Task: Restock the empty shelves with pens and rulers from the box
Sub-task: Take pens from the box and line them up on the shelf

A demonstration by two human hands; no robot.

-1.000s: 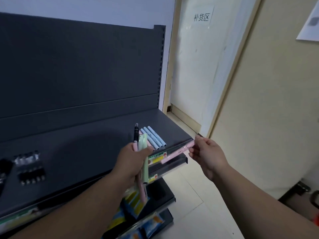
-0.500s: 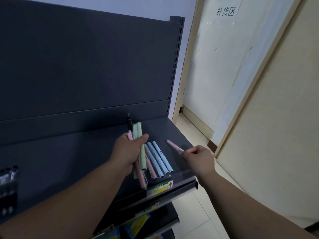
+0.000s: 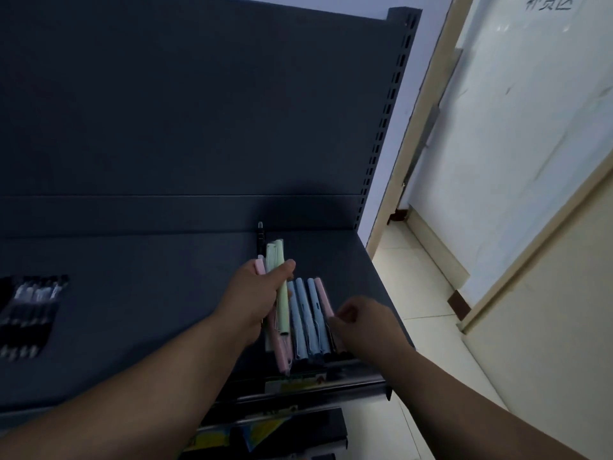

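- Four pens lie in a row at the right end of the shelf [image 3: 149,293]: three blue pens [image 3: 303,313], with a pink pen [image 3: 323,295] outermost.
- My right hand [image 3: 363,323] has its fingers curled over the pink pen's near end. Pinching or only touching, I cannot tell.
- My left hand [image 3: 255,293] grips a pen bundle [image 3: 276,260] (green, pink, black) above the row.
- Risk: a nudge could roll the pink pen off the shelf's right edge, which is close by. The bundle could also slip and scatter the row.
- Room: bare shelf runs leftward to the black pens [image 3: 30,310].
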